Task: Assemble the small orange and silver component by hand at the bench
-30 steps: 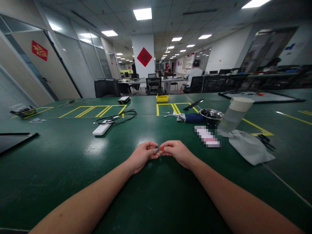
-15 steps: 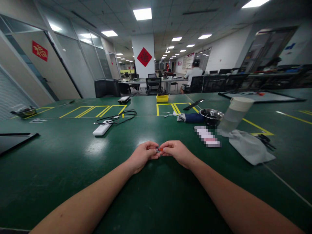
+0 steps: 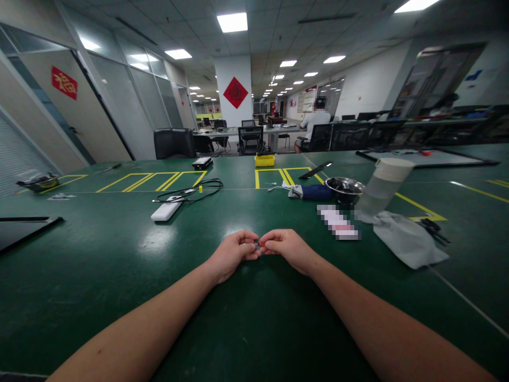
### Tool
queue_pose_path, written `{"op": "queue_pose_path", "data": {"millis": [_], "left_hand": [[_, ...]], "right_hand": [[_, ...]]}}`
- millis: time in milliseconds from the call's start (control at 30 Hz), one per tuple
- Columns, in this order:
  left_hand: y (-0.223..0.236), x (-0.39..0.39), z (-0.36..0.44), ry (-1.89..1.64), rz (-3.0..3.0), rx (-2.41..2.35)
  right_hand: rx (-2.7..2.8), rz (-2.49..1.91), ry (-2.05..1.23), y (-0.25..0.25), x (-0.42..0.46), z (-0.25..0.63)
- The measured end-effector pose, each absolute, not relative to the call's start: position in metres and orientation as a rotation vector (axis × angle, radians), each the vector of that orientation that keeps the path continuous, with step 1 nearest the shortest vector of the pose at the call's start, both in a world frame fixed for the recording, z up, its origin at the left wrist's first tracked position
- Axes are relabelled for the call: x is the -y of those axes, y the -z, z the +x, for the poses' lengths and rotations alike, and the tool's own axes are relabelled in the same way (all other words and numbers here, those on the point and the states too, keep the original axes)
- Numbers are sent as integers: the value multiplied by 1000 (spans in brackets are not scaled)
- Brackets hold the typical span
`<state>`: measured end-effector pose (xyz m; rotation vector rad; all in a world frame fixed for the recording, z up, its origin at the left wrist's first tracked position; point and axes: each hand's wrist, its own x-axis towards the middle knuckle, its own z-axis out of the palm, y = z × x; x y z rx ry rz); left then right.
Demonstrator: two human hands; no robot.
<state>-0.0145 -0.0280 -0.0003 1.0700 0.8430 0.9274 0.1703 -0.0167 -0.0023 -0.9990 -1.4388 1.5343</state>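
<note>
My left hand (image 3: 236,254) and my right hand (image 3: 289,249) meet over the green table (image 3: 246,318), fingertips touching or nearly so. Pinched in the left fingers is a small grey piece (image 3: 257,245), its kind too small to make out. The right thumb and fingers close on a tiny orange-red piece (image 3: 263,244), right up against the grey one. Whether the two pieces are joined I cannot tell, since the fingers cover most of both.
Beyond my left hand lie a white power bank (image 3: 167,210) and a black cable (image 3: 212,184). To the right are a metal bowl (image 3: 345,185), a translucent bottle (image 3: 379,185) and a grey pouch (image 3: 409,241). Farther back, a yellow box (image 3: 264,160); a person (image 3: 317,123) sits beyond the table.
</note>
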Motion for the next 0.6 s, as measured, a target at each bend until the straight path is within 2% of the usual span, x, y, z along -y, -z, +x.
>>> {"op": "queue_pose_path", "data": {"millis": [600], "left_hand": [[4, 25, -15, -946, 1063, -866]], "right_hand": [[1383, -958, -1555, 3, 16, 171]]}}
